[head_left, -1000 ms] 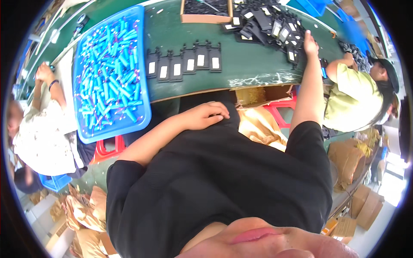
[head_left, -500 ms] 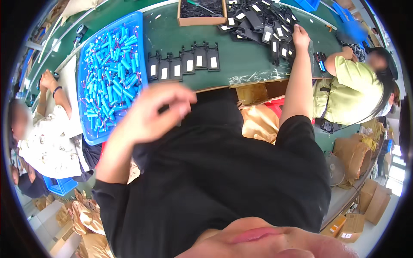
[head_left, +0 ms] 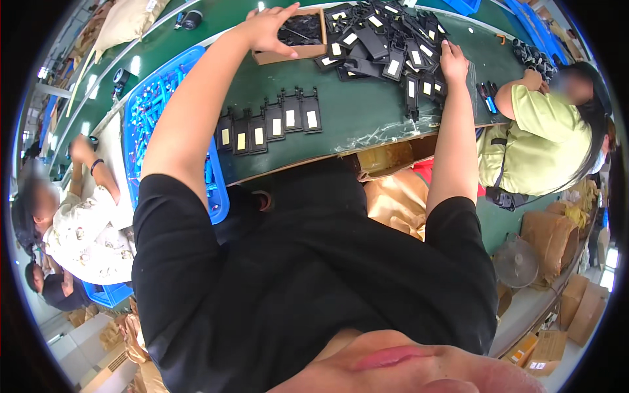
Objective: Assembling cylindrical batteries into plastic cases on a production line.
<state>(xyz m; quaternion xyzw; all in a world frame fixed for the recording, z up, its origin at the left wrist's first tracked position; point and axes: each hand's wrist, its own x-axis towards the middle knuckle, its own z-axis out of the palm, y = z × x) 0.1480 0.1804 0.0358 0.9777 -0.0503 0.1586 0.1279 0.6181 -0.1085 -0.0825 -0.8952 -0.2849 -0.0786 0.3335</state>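
- The left hand (head_left: 272, 26) reaches over the near edge of a brown cardboard box (head_left: 288, 52) on the green counter (head_left: 347, 111), fingers spread and curled down onto its rim; it grips nothing that I can see.
- The box holds small dark parts, too jumbled to tell apart.
- The right hand (head_left: 453, 60) rests at the right edge of a heap of black tags (head_left: 383, 39), each with a pale label window, fingers pressed flat on one; whether it pinches that tag, I cannot tell.
- A tidy row of the same tags (head_left: 268, 128) lies nearer the counter's front edge, side by side and touching, windows up.
- A blue tray (head_left: 219, 196) of small blue pieces sits to the left, half hidden by the left arm.
- To my eye, the work goes best by steadying the box with the left hand, lifting one tag cleanly off the heap, and keeping the window facing up so the row stays even.
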